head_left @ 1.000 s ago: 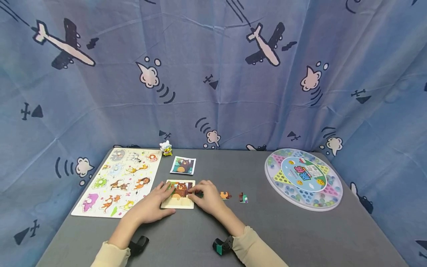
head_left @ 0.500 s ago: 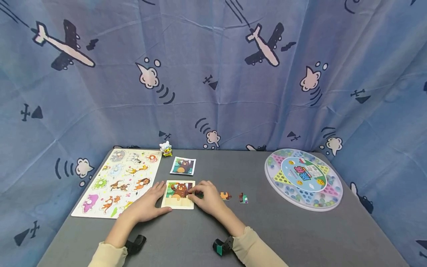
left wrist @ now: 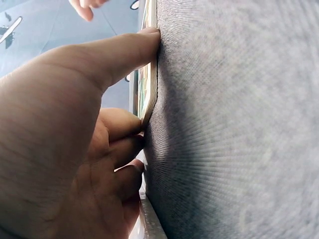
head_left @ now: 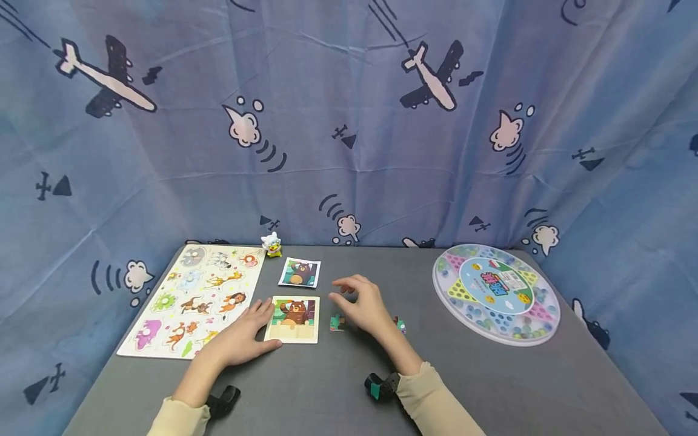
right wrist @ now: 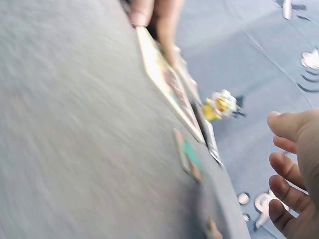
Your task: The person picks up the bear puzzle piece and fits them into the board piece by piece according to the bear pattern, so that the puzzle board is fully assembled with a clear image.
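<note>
A small wooden puzzle tray lies on the grey table, with bear pieces fitted in its upper part and bare wood below. My left hand rests at its left side; in the left wrist view the thumb touches one edge and a fingertip meets another. My right hand is raised to the right of the tray, fingers loosely bent and holding nothing. Beneath it a green puzzle piece lies near the tray. Another piece shows beyond the wrist, partly covered.
Behind the tray is a bear picture card. An animal puzzle board lies left, with a small figurine at its far corner. A round game box sits at right. A printed curtain hangs behind the table.
My right hand has let go at the tray's right edge, lifted and moved right, uncovering the green piece. The left hand first slid back off the tray's picture to its left edge.
</note>
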Tool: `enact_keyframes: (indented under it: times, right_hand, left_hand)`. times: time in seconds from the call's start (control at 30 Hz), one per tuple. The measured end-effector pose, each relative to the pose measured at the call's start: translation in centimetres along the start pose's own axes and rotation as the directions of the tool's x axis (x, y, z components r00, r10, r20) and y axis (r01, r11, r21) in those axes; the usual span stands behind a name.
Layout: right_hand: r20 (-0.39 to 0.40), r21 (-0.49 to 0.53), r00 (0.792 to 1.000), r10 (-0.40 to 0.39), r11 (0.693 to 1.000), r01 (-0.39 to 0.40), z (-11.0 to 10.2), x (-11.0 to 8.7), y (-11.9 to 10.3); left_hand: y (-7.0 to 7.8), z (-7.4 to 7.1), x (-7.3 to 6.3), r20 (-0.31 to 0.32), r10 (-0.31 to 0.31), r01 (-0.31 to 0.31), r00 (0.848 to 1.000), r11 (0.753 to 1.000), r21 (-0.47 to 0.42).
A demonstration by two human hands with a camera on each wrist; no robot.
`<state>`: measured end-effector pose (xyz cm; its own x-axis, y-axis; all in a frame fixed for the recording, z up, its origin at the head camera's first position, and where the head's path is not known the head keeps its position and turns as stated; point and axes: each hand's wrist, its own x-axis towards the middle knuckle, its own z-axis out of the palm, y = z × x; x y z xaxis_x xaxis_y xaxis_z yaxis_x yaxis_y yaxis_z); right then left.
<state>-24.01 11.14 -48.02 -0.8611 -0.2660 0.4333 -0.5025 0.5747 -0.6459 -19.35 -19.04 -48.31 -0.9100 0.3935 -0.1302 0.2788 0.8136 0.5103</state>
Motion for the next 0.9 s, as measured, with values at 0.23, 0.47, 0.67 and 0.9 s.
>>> enact_keyframes:
  times: [0.23,0.47,0.67,0.9]
  right_hand:
    - [0.049,0.000,0.997,0.057,0.998,-0.057,-1.8,-0.9,1.6]
    - [0.132,-0.054,0.991,0.017,0.998,-0.010,-1.8,-2.5,2.5]
    - [0.192,-0.044,0.981,0.009,0.999,-0.001,-1.9,-3.4,2.7]
    - [0.255,-0.079,0.967,-0.017,0.996,0.038,-1.7,-4.2,3.0]
  left_hand:
    - [-0.1,0.0,0.0,0.007,-0.002,0.001,1.000,1.000,0.005]
    - [0.1,-0.1,0.0,0.002,0.009,-0.009,1.000,1.000,0.002]
    - [0.3,-0.2,-0.1,-0.001,0.007,-0.007,1.000,1.000,0.002]
    - [0.3,-0.1,-0.1,0.010,-0.009,0.009,1.000,1.000,-0.002]
